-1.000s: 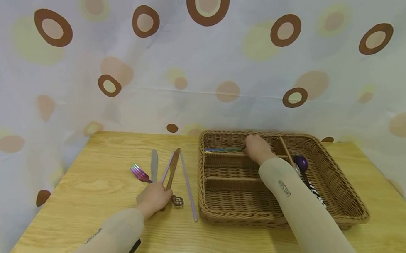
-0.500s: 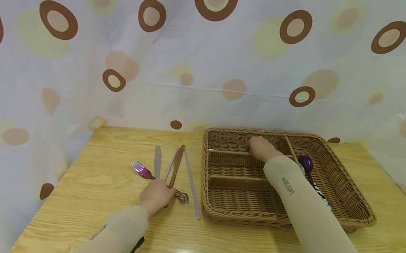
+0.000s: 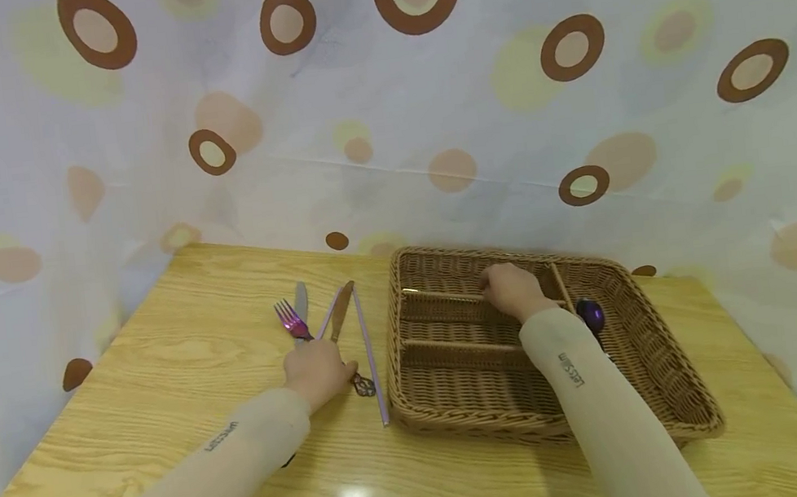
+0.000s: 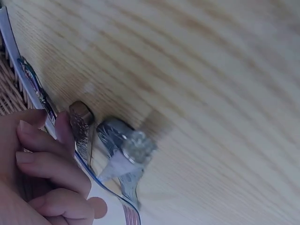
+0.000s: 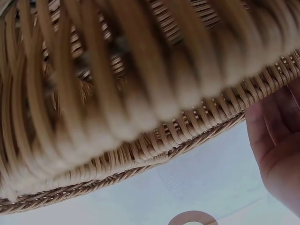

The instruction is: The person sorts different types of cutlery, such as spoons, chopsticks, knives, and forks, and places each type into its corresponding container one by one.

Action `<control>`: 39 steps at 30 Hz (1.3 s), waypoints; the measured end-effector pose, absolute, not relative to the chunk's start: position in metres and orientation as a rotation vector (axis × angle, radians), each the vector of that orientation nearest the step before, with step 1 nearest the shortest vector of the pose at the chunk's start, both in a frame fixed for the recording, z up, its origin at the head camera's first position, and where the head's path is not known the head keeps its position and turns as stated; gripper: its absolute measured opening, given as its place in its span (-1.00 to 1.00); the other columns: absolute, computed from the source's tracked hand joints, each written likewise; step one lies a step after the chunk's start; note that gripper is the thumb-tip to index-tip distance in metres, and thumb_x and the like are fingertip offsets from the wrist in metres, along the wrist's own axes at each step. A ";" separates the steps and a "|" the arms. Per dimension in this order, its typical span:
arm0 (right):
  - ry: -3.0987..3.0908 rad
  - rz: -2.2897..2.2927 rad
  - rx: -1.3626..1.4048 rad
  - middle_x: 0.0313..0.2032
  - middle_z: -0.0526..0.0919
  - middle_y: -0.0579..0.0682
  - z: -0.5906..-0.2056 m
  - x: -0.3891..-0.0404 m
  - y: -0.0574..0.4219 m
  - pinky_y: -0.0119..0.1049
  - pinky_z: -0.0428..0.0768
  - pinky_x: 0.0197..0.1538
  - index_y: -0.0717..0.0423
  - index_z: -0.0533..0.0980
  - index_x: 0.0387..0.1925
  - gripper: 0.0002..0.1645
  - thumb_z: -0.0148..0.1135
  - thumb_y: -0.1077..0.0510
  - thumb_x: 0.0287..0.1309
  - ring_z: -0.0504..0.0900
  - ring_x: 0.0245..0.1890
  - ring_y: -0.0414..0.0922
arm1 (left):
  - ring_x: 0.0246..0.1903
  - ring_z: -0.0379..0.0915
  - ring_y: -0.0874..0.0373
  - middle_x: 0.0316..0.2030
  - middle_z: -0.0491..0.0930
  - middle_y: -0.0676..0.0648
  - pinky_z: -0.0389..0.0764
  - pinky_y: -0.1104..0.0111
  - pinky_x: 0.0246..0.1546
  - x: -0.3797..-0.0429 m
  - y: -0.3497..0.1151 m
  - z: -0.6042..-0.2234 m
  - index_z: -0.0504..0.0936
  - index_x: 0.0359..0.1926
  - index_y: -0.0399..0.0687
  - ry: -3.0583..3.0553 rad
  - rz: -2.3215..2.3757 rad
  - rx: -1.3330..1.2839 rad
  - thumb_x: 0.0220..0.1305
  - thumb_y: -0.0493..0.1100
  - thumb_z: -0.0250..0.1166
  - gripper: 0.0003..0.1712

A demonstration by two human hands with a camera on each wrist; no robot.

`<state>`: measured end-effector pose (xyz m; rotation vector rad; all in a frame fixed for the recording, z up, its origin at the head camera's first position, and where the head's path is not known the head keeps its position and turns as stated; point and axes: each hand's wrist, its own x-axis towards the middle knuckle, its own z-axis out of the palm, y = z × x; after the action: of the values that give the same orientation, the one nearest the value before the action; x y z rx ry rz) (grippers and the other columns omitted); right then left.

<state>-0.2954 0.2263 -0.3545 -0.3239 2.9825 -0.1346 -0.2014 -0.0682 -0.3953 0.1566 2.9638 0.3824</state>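
My left hand [image 3: 316, 368] grips a fork with iridescent purple tines [image 3: 292, 321] by its handle. The fork's ornate handle end [image 3: 364, 385] sticks out past the thumb. Close under it lie a silver table knife [image 3: 301, 299] and a bronze-coloured table knife [image 3: 343, 312]; in the left wrist view the bronze handle [image 4: 82, 123] is beside the fingers. My right hand [image 3: 510, 289] reaches into the back left compartment of the wicker basket [image 3: 478, 428], fingers bent. Its fingertips are hidden behind the divider, and I cannot tell whether they hold anything.
Two slim purple sticks [image 3: 369, 350] lie by the knives, one near the basket's left side. A purple spoon [image 3: 590, 314] is in the right compartment, partly behind the right sleeve. A patterned curtain [image 3: 427, 114] hangs behind the wooden table [image 3: 129, 410].
The fork in my left hand has turned and shifted right, over the silver knife. The bluish stick seen by my right hand a second ago is now out of sight in the back compartment.
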 end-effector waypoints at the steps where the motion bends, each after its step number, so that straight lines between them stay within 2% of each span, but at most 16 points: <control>1: 2.988 -0.136 -0.330 -0.03 0.61 0.20 -0.354 -0.294 0.226 -0.03 0.59 -0.10 0.22 0.54 0.01 -0.67 -0.02 0.23 0.31 0.62 -0.12 0.08 | -0.71 0.30 0.22 -0.77 0.38 0.03 0.44 0.37 -0.68 -0.202 -0.067 -0.396 0.52 -0.71 -0.10 2.958 0.378 0.161 0.22 0.08 0.21 -0.52; 4: 2.997 -0.140 -0.345 -0.04 0.62 0.20 -0.353 -0.292 0.224 -0.03 0.59 -0.11 0.21 0.55 0.00 -0.68 0.00 0.21 0.31 0.63 -0.14 0.07 | -0.72 0.26 0.24 -0.77 0.36 0.03 0.40 0.41 -0.70 -0.204 -0.066 -0.397 0.50 -0.72 -0.10 2.937 0.406 0.153 0.22 0.04 0.22 -0.55; 11: 3.004 -0.097 -0.334 -0.02 0.61 0.18 -0.353 -0.290 0.226 -0.04 0.59 -0.11 0.18 0.53 0.04 -0.65 -0.05 0.19 0.34 0.63 -0.13 0.06 | -0.71 0.28 0.24 -0.69 0.50 0.02 0.41 0.37 -0.62 -0.210 -0.065 -0.399 0.50 -0.75 -0.07 2.894 0.570 0.083 0.19 -0.01 0.24 -0.57; 18: 2.993 -0.116 -0.366 -0.03 0.61 0.18 -0.349 -0.285 0.224 -0.03 0.58 -0.11 0.19 0.54 0.01 -0.65 -0.10 0.22 0.34 0.62 -0.13 0.07 | -0.78 0.17 0.27 -0.79 0.33 0.06 0.21 0.48 -0.74 -0.207 -0.062 -0.402 0.46 -0.80 -0.07 2.831 0.730 0.093 0.20 -0.09 0.21 -0.56; 26: 3.011 -0.125 -0.360 -0.02 0.61 0.17 -0.345 -0.279 0.220 -0.06 0.58 -0.15 0.17 0.55 0.01 -0.66 -0.08 0.19 0.35 0.63 -0.18 0.03 | -0.83 0.07 0.29 -0.82 0.20 0.08 0.12 0.53 -0.82 -0.203 -0.060 -0.409 0.27 -0.77 -0.02 2.776 1.026 0.043 0.39 -0.16 -0.05 -0.49; 34: 3.011 -0.123 -0.373 -0.03 0.62 0.16 -0.344 -0.274 0.221 -0.09 0.59 -0.21 0.16 0.55 0.01 -0.65 -0.09 0.21 0.33 0.64 -0.25 0.00 | -0.77 0.14 0.26 -0.75 0.25 0.04 0.19 0.53 -0.76 -0.202 -0.060 -0.408 0.29 -0.72 -0.04 2.800 1.175 0.001 0.42 -0.18 -0.09 -0.52; 39: 3.041 -0.120 -0.377 -0.12 0.65 0.14 -0.343 -0.270 0.219 -0.11 0.57 -0.23 0.16 0.57 -0.04 -0.67 -0.07 0.21 0.32 0.62 -0.28 -0.01 | -0.77 0.09 0.27 -0.77 0.21 0.06 0.16 0.52 -0.73 -0.202 -0.061 -0.406 0.27 -0.71 -0.05 2.787 1.267 0.034 0.43 -0.18 -0.12 -0.52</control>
<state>-0.2703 0.2190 -0.3429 -0.3774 3.0408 -0.1199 -0.2022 -0.0606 -0.4064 0.0338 2.7871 1.2674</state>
